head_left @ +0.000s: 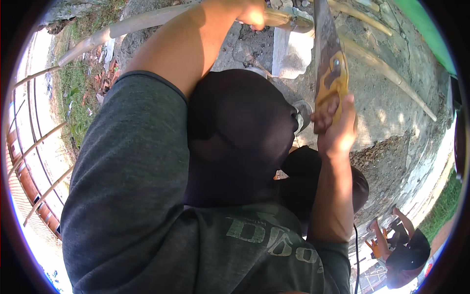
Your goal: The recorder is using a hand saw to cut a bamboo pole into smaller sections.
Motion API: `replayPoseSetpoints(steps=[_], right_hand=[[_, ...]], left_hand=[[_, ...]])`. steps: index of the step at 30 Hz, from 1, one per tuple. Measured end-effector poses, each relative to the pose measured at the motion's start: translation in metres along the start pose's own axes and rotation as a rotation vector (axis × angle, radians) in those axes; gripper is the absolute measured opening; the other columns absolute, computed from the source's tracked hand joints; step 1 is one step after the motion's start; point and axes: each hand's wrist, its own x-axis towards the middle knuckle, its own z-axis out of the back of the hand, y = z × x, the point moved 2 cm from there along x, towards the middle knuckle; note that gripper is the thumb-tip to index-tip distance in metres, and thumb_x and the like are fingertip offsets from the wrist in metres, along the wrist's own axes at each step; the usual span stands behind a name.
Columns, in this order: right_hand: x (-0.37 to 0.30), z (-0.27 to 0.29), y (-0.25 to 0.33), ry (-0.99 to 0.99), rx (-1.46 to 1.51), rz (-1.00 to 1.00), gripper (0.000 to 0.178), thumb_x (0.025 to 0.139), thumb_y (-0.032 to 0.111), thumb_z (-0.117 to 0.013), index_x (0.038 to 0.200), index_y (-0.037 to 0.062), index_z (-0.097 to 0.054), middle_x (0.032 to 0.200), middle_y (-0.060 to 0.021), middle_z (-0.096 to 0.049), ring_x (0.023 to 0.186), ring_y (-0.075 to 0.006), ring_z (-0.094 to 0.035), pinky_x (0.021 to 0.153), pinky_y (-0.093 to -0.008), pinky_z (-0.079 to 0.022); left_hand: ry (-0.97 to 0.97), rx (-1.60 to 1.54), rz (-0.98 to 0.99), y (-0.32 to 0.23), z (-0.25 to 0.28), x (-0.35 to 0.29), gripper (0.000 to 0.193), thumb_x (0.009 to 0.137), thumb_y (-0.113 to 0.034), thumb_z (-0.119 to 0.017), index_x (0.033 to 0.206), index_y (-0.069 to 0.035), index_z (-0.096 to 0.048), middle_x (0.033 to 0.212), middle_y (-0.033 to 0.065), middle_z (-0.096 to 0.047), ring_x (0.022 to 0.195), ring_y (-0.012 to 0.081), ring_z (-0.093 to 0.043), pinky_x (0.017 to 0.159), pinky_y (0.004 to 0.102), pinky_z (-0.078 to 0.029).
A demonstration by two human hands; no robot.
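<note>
Sawing a bamboo pole. The right hand (337, 128) grips the yellow handle of a handsaw (329, 59), its blade reaching to the far pole; the left hand (252, 13) is closed around the long bamboo pole (147, 22), steadying it beside the blade. The cut itself is hidden at the far edge, so the pole appears still unsevered, with sawing left to do.

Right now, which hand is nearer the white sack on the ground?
Left. The left hand grips the bamboo pole just left of the white sack. The right hand holds the yellow-handled saw lower, below and right of the sack.
</note>
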Motion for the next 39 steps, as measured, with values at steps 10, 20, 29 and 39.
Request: replayPoseSetpoints(steps=[10,20,29,39], right_hand=[[0.059,-0.019,0.011,0.041,-0.009,0.06,0.049,0.104,0.052,-0.043,0.076,0.0112,-0.046,0.058,0.0022,-0.039,0.048,-0.0103,-0.035,0.054,-0.0293,-0.037],[0.074,-0.024,0.023,0.033,-0.064,0.027,0.052,0.104,0.051,-0.042,0.073,0.0101,-0.045,0.057,0.0012,-0.038,0.046,-0.0111,-0.032,0.05,-0.0265,-0.034],[0.051,0.007,0.013,0.044,-0.106,0.026,0.049,0.104,0.05,-0.042,0.077,0.0097,-0.048,0.059,0.0034,-0.038,0.048,-0.0095,-0.033,0.052,-0.0261,-0.035],[0.007,0.035,0.0,0.042,-0.012,-0.033,0.048,0.106,0.046,-0.04,0.074,0.0099,-0.045,0.056,0.0012,-0.039,0.048,-0.0088,-0.034,0.049,-0.0259,-0.033]], left_hand=[[-0.103,0.076,-0.071,0.013,-0.014,-0.001,0.041,0.065,-0.029,-0.072,0.099,-0.006,-0.077,0.101,0.0207,-0.073,0.096,0.0371,-0.07,0.082,0.0441,-0.056],[-0.054,-0.172,-0.154,0.017,-0.008,-0.008,0.035,0.069,-0.031,-0.075,0.091,-0.004,-0.076,0.08,0.0197,-0.071,0.077,0.0305,-0.071,0.072,0.0429,-0.056],[-0.156,0.089,-0.085,0.0,-0.026,-0.007,0.037,0.071,-0.039,-0.073,0.094,-0.01,-0.076,0.095,0.0185,-0.074,0.09,0.0344,-0.071,0.081,0.0432,-0.056],[-0.127,0.11,-0.051,-0.012,-0.011,-0.019,0.034,0.075,-0.035,-0.071,0.097,-0.01,-0.077,0.097,0.0188,-0.073,0.093,0.0353,-0.071,0.084,0.0438,-0.056]])
